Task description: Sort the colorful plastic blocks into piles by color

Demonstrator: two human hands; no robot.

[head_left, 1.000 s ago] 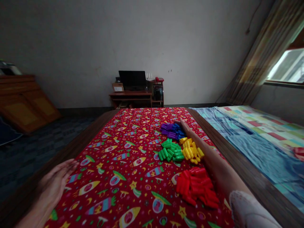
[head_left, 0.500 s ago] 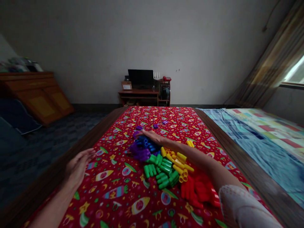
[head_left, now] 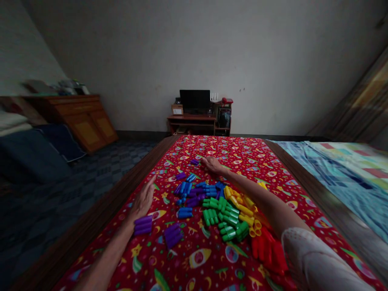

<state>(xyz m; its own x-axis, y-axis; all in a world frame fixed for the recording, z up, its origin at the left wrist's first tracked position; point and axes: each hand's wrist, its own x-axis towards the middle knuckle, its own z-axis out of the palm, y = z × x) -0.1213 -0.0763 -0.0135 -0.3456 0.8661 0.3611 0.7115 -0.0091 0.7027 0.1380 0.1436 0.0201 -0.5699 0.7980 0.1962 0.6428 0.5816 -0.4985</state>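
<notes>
My right hand [head_left: 212,165] reaches far over the red patterned cloth. Its fingers are curled, and whatever they hold is hidden. A small purple block [head_left: 194,162] lies just left of its fingertips. On the cloth's left side, my left hand [head_left: 144,199] is held open with fingers stretched. A purple piece of joined tubes [head_left: 143,225] lies beside its wrist, and another purple piece [head_left: 173,235] is nearer me. Between the hands spread several blue pieces [head_left: 185,212] mixed with purple ones. Piles of green pieces [head_left: 228,216], yellow pieces [head_left: 242,204] and red pieces [head_left: 268,248] lie under my right forearm's side.
The red cloth [head_left: 200,279] covers a dark wooden table [head_left: 145,161]. A bed with a blue cover [head_left: 303,161] stands along the right. Ahead is a small desk [head_left: 192,118] with a monitor [head_left: 195,101]. A wooden cabinet [head_left: 87,121] is at the left.
My right hand has moved forward from the blue and purple pile to the far purple blocks. The blue and purple pieces are now scattered leftward. My left hand has moved forward and inward. The view has turned left.
</notes>
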